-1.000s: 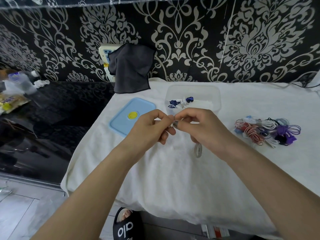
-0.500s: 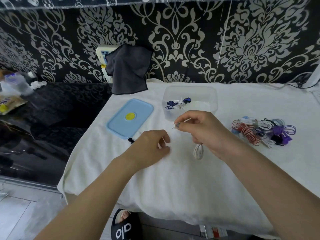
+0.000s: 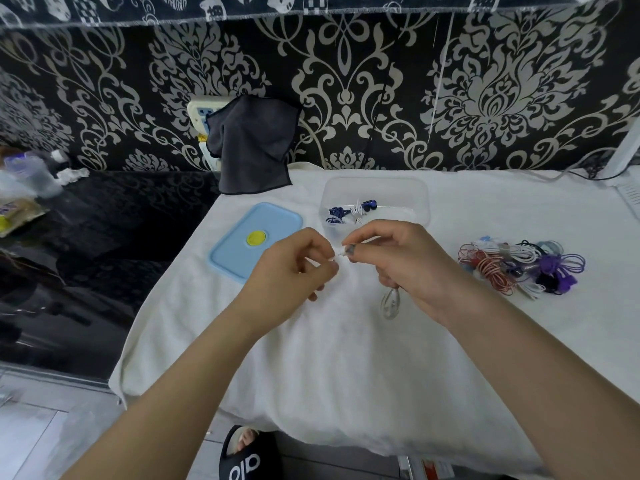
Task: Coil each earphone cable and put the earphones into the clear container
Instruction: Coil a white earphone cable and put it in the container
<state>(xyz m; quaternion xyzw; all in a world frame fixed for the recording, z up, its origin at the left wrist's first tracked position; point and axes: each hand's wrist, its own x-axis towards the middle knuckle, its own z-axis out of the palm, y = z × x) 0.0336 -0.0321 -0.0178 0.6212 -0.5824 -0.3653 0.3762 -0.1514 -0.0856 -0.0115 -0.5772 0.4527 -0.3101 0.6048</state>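
My right hand [image 3: 405,265] holds a white earphone cable; its coiled loop [image 3: 390,304] hangs below the palm over the white cloth. My left hand [image 3: 294,268] pinches the free end of that white cable right beside the right fingertips. Just behind both hands stands the clear container [image 3: 420,199], which holds a coiled blue earphone and a white one [image 3: 353,213]. A pile of earphones [image 3: 519,266] in red, white, purple and black lies on the cloth to the right.
The container's light blue lid [image 3: 242,247] with a yellow centre lies left of the container. A dark cloth [image 3: 252,147] hangs on the wall behind. The white cloth-covered table [image 3: 346,368] ends at left beside a black glossy surface [image 3: 86,244]. A slipper [image 3: 247,459] shows below.
My left hand rose from the cloth and came back to the right hand's fingertips, pinching the cable end. The right hand kept hold of the coil and stayed about where it was.
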